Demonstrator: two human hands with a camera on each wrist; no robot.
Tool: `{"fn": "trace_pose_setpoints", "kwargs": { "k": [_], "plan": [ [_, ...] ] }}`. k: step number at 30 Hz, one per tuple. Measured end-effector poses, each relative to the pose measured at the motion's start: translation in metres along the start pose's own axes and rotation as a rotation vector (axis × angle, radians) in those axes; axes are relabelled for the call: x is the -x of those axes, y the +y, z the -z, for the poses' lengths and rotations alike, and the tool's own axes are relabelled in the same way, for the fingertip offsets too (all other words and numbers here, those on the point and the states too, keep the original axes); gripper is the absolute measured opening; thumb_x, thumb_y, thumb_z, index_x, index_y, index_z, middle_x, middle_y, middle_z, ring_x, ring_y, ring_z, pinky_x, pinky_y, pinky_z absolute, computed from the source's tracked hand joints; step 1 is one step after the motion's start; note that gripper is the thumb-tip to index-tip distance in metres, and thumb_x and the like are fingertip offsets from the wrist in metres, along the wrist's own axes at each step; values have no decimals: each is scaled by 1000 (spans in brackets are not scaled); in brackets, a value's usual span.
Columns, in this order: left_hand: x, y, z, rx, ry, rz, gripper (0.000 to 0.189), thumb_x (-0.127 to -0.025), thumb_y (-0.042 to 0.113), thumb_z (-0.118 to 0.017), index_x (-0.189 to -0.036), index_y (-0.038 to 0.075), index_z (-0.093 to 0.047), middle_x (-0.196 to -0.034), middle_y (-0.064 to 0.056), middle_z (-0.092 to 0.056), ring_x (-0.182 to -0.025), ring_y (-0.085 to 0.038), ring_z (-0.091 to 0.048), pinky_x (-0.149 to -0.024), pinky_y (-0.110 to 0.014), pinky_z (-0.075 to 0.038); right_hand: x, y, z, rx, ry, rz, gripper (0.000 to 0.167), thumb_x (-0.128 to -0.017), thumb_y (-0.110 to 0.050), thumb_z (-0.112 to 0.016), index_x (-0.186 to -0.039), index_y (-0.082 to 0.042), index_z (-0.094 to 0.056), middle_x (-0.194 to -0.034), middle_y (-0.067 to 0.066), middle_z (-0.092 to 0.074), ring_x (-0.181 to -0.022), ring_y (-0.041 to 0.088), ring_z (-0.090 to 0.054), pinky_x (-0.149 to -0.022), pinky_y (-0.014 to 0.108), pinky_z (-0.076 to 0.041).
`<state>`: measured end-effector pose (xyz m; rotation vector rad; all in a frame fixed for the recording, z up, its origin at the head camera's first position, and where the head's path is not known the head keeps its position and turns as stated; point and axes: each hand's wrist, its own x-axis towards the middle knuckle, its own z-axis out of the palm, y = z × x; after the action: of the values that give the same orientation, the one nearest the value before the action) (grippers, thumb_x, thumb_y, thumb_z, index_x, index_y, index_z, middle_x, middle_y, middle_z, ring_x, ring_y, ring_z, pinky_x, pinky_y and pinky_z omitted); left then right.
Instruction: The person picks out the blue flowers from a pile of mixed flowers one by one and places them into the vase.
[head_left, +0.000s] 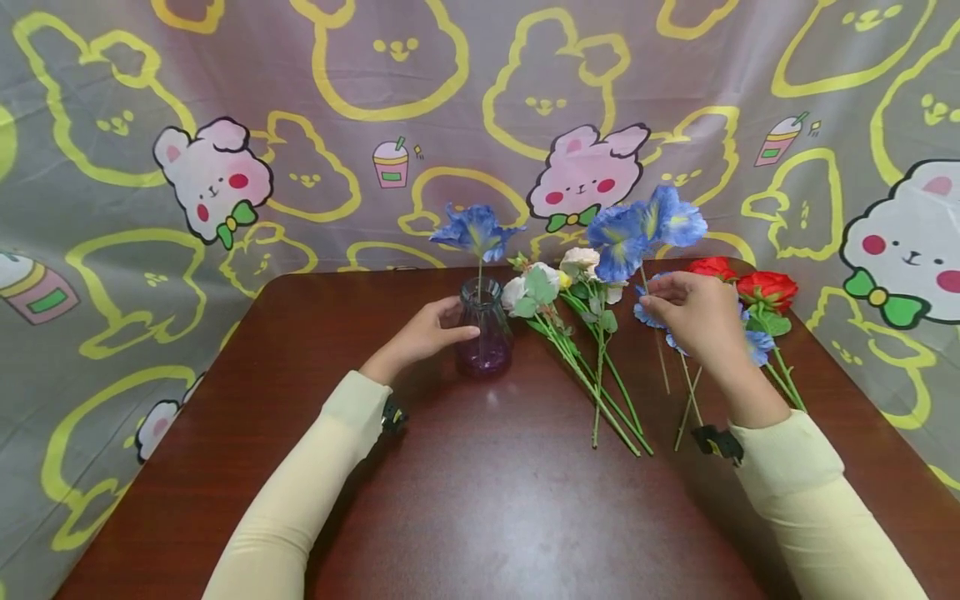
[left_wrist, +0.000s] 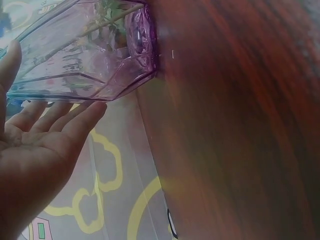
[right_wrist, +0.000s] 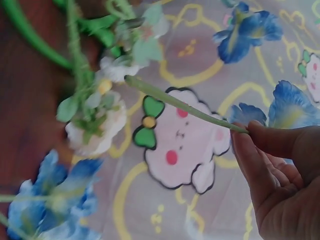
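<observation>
A glass vase point(head_left: 483, 350), purple at its base and bluish at the neck, stands upright on the table. One blue flower point(head_left: 480, 232) rises from its mouth, its stem visible through the glass. My left hand point(head_left: 427, 337) holds the vase from the left, thumb in front and fingers behind; the left wrist view shows fingers along the glass point(left_wrist: 115, 75). My right hand point(head_left: 697, 317) pinches a stem point(right_wrist: 185, 106) between thumb and fingertips. Above that hand is a blue flower with large petals point(head_left: 618, 242). The stem's lower end hangs free of the tabletop.
White flowers point(head_left: 581, 262) with green stems lie right of the vase. Further right are more blue flowers point(head_left: 759, 346) and red flowers point(head_left: 768, 290). A cartoon-printed cloth point(head_left: 450, 108) hangs behind the brown table point(head_left: 480, 500).
</observation>
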<state>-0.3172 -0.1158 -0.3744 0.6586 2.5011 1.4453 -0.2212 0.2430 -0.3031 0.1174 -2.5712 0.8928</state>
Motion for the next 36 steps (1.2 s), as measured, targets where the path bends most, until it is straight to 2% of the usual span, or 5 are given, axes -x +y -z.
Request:
{"fn": "trace_pose_setpoints", "kwargs": {
  "k": [5, 12, 18, 25, 36],
  "plan": [
    [0, -2, 0, -7, -2, -5, 64, -91, 27, -71, -143, 0, -44, -136, -19, -54, -124, -29, -52, -104, -43, -42, -6, -20, -5, -73, 54, 21, 20, -89, -14, -72, -101, 3, -71, -94, 20, -71, -89, 34, -69, -70, 45, -54],
    [0, -1, -1, -15, -3, -2, 71, -91, 28, -71, -146, -2, -38, -143, -22, -46, -129, -33, -46, -107, -44, -39, -14, -48, -14, -165, 123, 118, 15, -84, -9, -76, -95, 2, -74, -88, 16, -73, -83, 28, -71, -69, 25, -56],
    [1, 2, -1, -5, 11, -1, 67, -90, 27, -72, -143, -1, -43, -138, -19, -51, -126, -30, -50, -105, -42, -41, -17, -68, -20, -231, 135, 179, 13, -83, -5, -77, -93, 2, -74, -87, 14, -73, -82, 24, -71, -74, 37, -58],
    [4, 4, 1, 8, 23, 3, 68, -89, 26, -74, -144, -1, -43, -139, -19, -51, -127, -30, -49, -105, -42, -40, -19, -89, -27, -258, 107, 233, 13, -85, -6, -75, -96, 0, -74, -89, 12, -73, -82, 22, -71, -74, 37, -58],
    [18, 11, 14, 116, 186, -99, 56, -91, 24, -71, -139, 3, -51, -138, -13, -54, -126, -24, -51, -101, -40, -46, -18, -116, -48, -320, 104, 360, 14, -83, -7, -78, -95, -1, -74, -87, 9, -74, -78, 19, -71, -71, 34, -58]
  ]
}}
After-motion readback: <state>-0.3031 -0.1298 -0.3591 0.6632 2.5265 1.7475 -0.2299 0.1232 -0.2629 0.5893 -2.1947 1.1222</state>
